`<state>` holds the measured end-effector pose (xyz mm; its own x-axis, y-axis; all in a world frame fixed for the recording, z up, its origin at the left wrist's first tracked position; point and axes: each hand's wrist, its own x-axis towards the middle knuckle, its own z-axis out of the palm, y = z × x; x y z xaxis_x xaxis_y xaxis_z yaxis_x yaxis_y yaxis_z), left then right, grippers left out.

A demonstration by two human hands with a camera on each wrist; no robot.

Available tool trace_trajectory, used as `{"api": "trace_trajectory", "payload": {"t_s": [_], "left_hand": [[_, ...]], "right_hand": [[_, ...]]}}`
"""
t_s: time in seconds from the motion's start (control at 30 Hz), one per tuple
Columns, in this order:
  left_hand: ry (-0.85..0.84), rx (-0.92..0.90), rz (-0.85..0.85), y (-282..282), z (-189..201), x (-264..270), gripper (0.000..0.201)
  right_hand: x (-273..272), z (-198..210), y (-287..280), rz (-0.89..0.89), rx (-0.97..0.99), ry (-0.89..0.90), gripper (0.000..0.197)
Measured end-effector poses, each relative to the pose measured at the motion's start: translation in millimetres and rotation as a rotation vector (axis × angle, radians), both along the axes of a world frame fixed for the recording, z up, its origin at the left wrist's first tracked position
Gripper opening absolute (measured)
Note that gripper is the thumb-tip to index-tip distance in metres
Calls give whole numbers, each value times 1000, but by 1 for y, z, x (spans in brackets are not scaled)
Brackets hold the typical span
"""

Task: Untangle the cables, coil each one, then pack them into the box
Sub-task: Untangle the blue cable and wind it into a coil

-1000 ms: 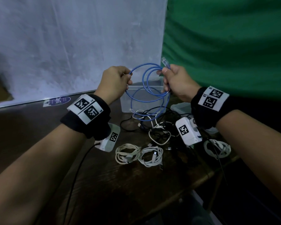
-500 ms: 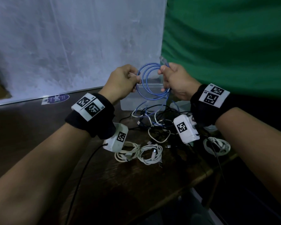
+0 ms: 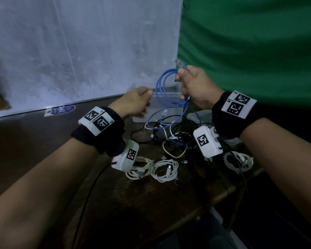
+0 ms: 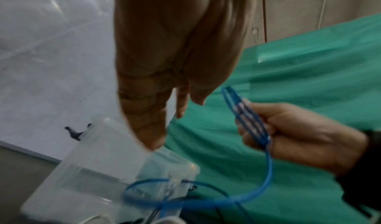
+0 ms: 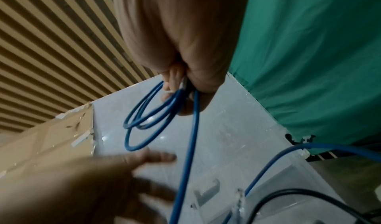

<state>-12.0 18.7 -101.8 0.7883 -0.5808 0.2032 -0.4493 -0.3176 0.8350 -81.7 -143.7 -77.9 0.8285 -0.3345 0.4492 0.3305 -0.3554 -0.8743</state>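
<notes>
- Coil of blue cable (image 3: 166, 87) gripped in right hand (image 3: 194, 87) over box (image 3: 176, 114), far bench centre — left hand (image 3: 135, 103) open, holding nothing.
- Risk: trailing tail threads the black tangle (image 3: 171, 135); pulling could drag it, or loops spring loose.

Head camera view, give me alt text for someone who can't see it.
A right hand grips a half-coiled blue cable above a clear plastic box, while the open left hand reaches toward it. Tangled black and white cables lie on the dark table below.
</notes>
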Motion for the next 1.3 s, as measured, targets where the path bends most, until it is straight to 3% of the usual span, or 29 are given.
{"api": "trace_trajectory", "payload": {"t_s": [0.07,0.1,0.17,0.23,0.27,0.37,0.5,0.67,0.77,0.83,0.93,1.07,1.2,1.3], "left_hand": [[80,243,80,1,-12,1,37],[183,255,83,1,-17,-2,39],[405,116,50,1,-22,-8,49],[482,-80,60,-4,-21,-7,57],[465,-158,71,-6,-19,-4,53],[311,-295,51,-9,-6,-4,18],[34,-248,-48,-9,6,-8,21],[-167,-325,-42,-15,19,-16,19],[-82,-421,-12,-14,25,-18,14],[30,-411,-60,-12,24,-20,23],[119,-425,-80,-11,21,-22,21],[46,-520,5,-15,26,-19,13],[-168,-348,-29,-17,26,-15,15],[-222,-281,-47,-17,27,-16,18]], "right_hand": [[-3,9,2,28,89,-43,27],[-5,13,3,44,127,-61,27],[-7,19,3,63,158,-73,27],[-6,18,0,45,108,-55,28],[-6,16,-1,18,52,-40,28],[-5,10,-7,-130,-214,7,31],[-11,11,-16,-258,-509,54,28],[-7,4,-5,-46,-238,32,25],[-5,3,-8,-94,-186,-21,29],[-4,6,-14,-187,-143,-81,29],[-4,9,-18,-235,-144,-92,29],[-8,5,-15,-69,-194,16,26],[-11,3,-11,25,-224,74,26],[-10,1,-8,58,-278,100,23]]}}
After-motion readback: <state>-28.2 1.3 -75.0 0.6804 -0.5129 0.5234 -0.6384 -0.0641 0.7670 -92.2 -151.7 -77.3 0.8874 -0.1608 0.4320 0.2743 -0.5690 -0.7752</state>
